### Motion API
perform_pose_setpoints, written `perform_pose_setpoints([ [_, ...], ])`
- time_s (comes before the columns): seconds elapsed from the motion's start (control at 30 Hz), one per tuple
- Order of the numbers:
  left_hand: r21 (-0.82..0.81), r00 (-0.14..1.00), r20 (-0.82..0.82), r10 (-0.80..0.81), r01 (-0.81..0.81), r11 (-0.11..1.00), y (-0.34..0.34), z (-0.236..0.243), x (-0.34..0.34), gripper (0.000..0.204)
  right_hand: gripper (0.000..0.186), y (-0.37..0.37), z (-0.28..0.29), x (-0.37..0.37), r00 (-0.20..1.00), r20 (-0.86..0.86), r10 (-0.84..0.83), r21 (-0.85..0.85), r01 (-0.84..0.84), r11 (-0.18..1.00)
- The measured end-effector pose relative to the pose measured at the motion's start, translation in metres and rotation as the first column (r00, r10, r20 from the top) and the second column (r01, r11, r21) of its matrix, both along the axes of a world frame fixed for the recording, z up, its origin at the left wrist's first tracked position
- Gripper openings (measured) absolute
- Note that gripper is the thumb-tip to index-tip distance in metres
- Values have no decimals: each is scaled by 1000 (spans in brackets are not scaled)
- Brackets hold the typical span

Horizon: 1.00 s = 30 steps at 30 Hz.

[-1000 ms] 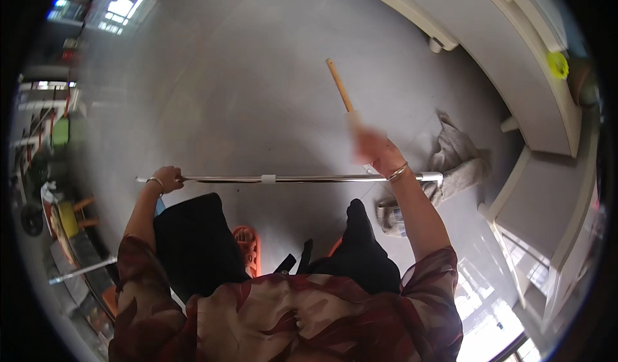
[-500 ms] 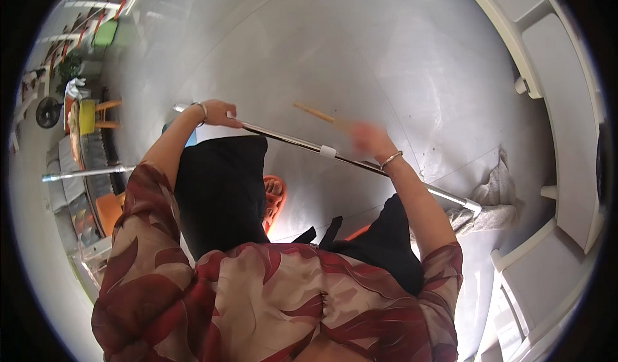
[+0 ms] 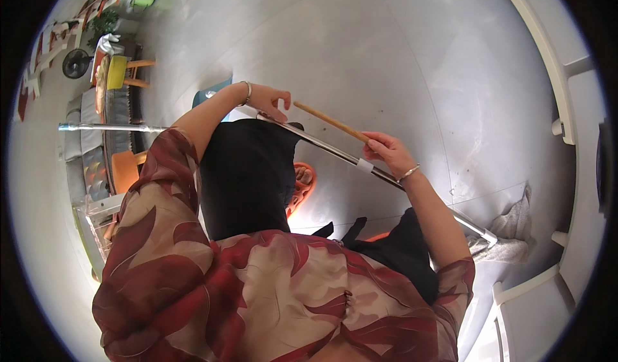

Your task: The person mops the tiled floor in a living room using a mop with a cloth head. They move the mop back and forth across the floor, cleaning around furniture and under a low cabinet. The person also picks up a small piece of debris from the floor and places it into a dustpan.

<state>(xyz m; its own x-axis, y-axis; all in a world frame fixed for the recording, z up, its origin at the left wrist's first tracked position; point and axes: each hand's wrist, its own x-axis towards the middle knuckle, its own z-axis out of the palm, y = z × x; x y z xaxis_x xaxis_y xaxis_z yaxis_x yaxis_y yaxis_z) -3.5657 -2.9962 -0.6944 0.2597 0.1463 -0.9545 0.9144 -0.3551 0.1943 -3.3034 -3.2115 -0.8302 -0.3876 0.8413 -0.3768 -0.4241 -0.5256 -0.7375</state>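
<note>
In the head view my right hand is closed on a slim wooden stick, whose tip lies beside my left hand. The left hand's fingers are bent but apart, over the upper end of a shiny metal pole with a white collar. I cannot tell if they touch it. The pole slants down to the right, ending at a crumpled grey cloth on the floor. Behind my left forearm is a teal object, partly hidden.
White cabinets line the right side. At the left are a yellow chair, a black fan, an orange chair, a grey sofa and another pole. My orange sandal rests on the grey floor.
My left hand has moved up and right along the pole, its fingers loosening. The pole has tilted. The stick has swung leftward in my right hand, its tip now near my left hand.
</note>
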Motion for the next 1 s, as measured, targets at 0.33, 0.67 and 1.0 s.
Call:
perform_pose_setpoints([
  [0.33,-189,935,207,-287,327,926,-12,-45,-6,29,36,8,18,-17,1000,-11,-13,-170,11,985],
  [0.67,517,396,517,759,-851,91,55,-105,-210,25,28,-14,-8,-21,781,425,458,-151,-437,886],
  [1.0,932,733,-97,673,-171,320,70,-72,-344,40,26,-3,4,-13,774,454,442,-253,-364,897],
])
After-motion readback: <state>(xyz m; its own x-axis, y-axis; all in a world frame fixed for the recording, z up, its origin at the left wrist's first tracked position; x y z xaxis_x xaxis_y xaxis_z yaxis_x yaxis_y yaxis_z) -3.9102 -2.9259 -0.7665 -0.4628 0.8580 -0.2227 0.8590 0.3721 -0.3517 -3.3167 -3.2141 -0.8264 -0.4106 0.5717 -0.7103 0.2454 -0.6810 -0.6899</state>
